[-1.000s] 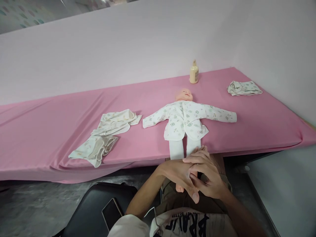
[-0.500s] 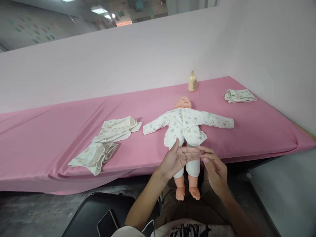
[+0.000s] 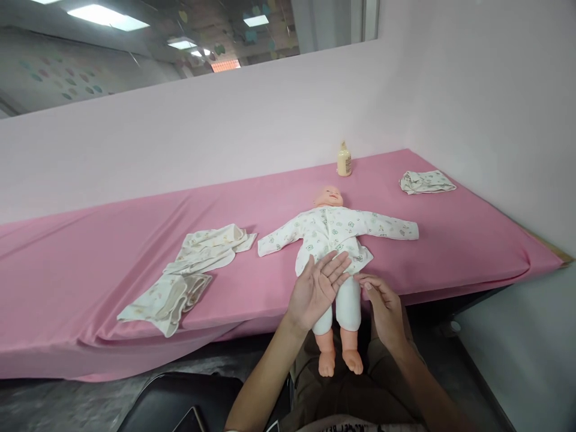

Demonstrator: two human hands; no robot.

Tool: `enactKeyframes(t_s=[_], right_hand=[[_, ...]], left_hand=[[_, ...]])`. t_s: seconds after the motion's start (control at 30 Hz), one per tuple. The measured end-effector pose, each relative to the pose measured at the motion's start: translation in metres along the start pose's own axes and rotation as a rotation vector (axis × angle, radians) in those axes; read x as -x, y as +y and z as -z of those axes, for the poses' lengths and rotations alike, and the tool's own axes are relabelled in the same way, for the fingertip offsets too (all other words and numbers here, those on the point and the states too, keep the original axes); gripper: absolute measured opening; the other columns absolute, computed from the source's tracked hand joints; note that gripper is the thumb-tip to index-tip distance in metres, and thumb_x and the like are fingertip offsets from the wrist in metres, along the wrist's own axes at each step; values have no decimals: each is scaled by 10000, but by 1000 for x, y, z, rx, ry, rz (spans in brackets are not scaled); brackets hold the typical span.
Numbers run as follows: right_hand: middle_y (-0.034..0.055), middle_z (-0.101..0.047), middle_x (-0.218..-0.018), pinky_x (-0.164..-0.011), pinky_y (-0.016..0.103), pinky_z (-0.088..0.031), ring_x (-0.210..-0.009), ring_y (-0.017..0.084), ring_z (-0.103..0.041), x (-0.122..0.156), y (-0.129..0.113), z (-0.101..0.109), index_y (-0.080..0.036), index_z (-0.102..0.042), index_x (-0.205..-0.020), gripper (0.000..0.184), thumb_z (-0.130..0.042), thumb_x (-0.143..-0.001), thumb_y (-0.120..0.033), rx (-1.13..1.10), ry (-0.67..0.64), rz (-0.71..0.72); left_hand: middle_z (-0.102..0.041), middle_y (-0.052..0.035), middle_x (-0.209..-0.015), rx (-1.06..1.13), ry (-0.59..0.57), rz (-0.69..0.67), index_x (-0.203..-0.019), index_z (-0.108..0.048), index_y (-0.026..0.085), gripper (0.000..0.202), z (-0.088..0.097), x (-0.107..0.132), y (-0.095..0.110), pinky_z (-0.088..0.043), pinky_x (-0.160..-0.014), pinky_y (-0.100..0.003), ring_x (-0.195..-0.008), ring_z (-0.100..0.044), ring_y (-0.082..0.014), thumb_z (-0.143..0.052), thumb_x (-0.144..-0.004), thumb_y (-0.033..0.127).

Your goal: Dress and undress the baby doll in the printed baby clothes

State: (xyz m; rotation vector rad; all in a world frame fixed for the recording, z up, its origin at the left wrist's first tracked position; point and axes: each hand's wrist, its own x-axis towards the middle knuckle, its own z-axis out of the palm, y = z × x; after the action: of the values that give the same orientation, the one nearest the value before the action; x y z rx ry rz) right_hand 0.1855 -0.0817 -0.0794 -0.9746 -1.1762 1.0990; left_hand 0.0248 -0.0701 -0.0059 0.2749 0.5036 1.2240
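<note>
A baby doll [image 3: 333,231] lies on its back at the near edge of the long table [image 3: 90,252], which is covered in a pink sheet. Its sleeves are spread wide in a printed white jacket, and its legs in white leggings hang over the edge toward the seated person's lap, bare feet dangling. The person's left hand [image 3: 315,292] is open, palm turned up and fingers fanned, over the jacket's hem and the doll's upper leg; it grips nothing. The right hand [image 3: 383,307] is loosely open too, holding nothing, its fingertips just beside the doll's other hip, and I cannot tell whether they touch the cloth. To the left of the doll lies a rumpled heap of baby clothes [image 3: 193,267]. A small cream bottle [image 3: 344,161] stands against the wall beyond the doll's head, and a folded cloth [image 3: 425,181] sits well apart toward the far right corner.
</note>
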Motion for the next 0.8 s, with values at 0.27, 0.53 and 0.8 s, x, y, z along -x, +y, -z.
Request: enactKeyframes(t_s=[0.27, 0.53, 0.8], right_hand=[[61, -714, -1136, -973, 417, -509, -1101, 235, -636, -3, -5, -1, -247, -724, -1020, 275, -520, -920, -402, 0, -14, -15], [68, -699, -1179, -982, 445, -510, -1134, 248, -626, -1, -11, -2, -245, -704, -1100, 301, -504, -932, -394, 67, -6, -16], [101, -607, -1271, -997, 463, -482, -1197, 251, -557, 18, -23, -22, -240, -610, -1198, 308, -580, -891, -233, 437, -75, 383]], left_hand=[[-433, -223, -1472, 190, -68, -81, -1445, -377, 75, 762, 2, -1, 2, -374, -1107, -430, -1384, -395, -314, -364, -919, 627], [-409, -229, -1486, 240, -41, -97, -1497, -284, 74, 853, -2, -1, 2, -377, -1106, -435, -1366, -422, -319, -337, -895, 677], [-485, -197, -1433, 195, 36, -99, -1442, -374, 122, 618, -6, -3, -3, -412, -1068, -407, -1324, -482, -274, -285, -979, 521]])
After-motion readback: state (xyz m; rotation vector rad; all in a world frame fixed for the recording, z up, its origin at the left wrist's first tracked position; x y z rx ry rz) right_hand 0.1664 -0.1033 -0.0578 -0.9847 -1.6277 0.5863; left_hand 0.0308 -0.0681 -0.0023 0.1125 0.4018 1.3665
